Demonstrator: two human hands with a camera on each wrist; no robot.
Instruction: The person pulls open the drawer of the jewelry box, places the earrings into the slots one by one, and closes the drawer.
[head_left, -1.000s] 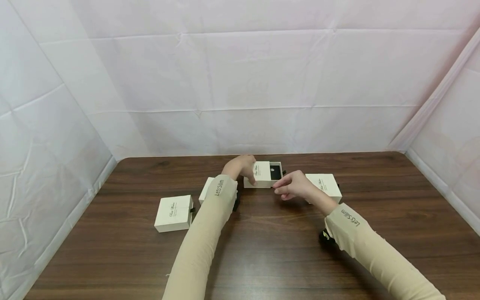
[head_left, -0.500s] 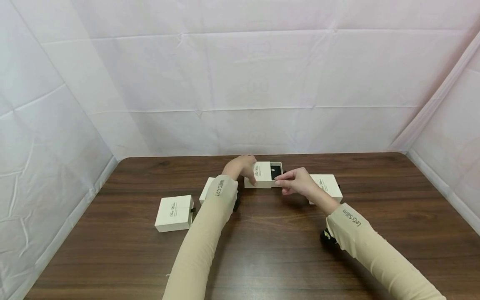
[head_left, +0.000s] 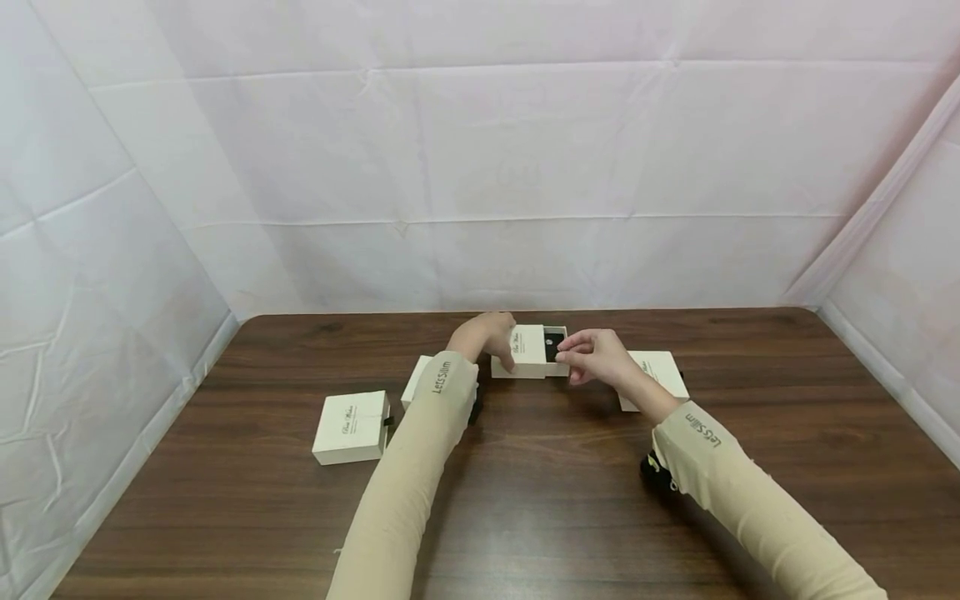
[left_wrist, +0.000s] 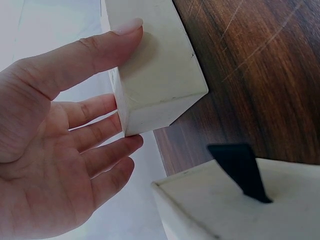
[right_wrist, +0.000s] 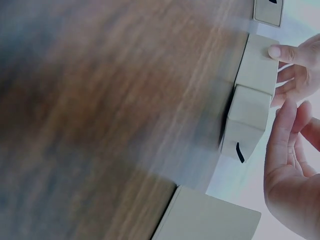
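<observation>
Fingers (head_left: 504, 354) around half-open box (head_left: 527, 352)

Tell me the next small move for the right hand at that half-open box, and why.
Probably push the drawer shut. The left hand grips the box sleeve, the drawer sticks out showing its black lining, and the right hand is at its end.

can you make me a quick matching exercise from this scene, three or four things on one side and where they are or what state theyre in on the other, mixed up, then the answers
Things
1. left hand
2. right hand
3. box with the drawer slid partly out
4. closed box at the far left

States
A. lies alone on the table, touched by no hand
B. grips the cream sleeve of the middle box
C. fingers at the drawer end
D. black inside showing, between the two hands

Pairs: 1-B, 2-C, 3-D, 4-A
</observation>
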